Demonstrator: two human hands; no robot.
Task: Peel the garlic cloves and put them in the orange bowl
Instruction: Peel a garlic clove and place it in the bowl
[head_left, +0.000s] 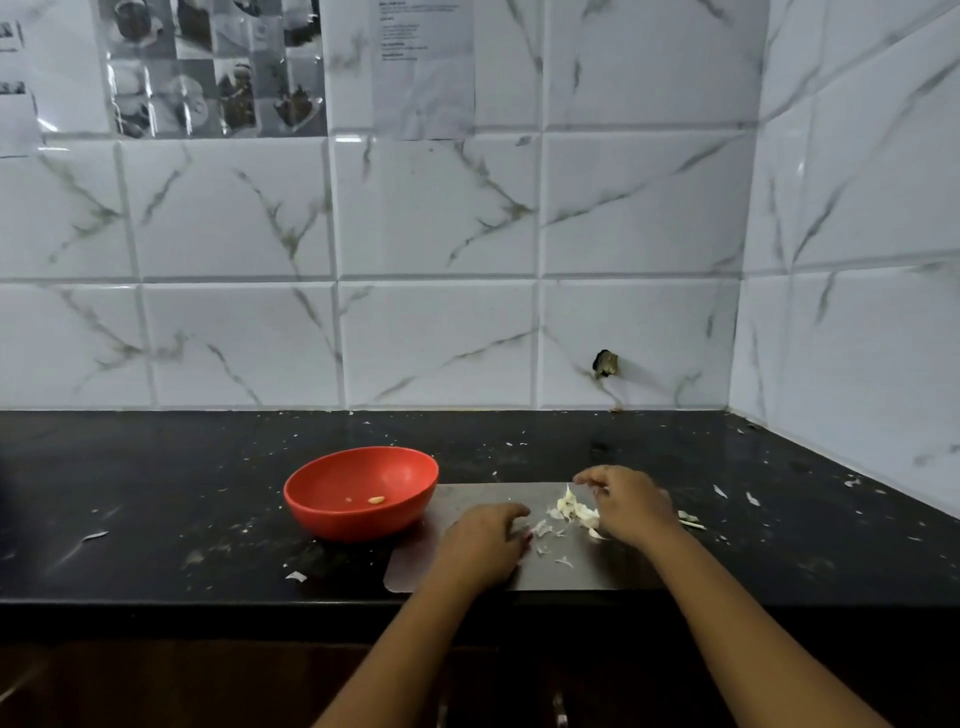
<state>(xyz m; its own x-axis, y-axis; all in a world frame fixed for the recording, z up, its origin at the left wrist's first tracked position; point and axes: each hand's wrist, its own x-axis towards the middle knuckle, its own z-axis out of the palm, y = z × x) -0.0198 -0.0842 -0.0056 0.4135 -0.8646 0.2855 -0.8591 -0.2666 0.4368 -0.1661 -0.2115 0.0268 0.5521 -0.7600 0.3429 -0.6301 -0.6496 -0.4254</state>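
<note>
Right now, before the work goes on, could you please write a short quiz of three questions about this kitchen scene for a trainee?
1. True or false: the round orange plastic bowl stands at the left side of the thin grey cutting mat.
2. How many whole peeled garlic cloves lie in the bowl? A) none B) one C) five
3. Which of the two hands is nearer to the pile of white garlic and skins on the mat?

Key
1. True.
2. B.
3. The right hand; its fingers spread over the pile.
</note>
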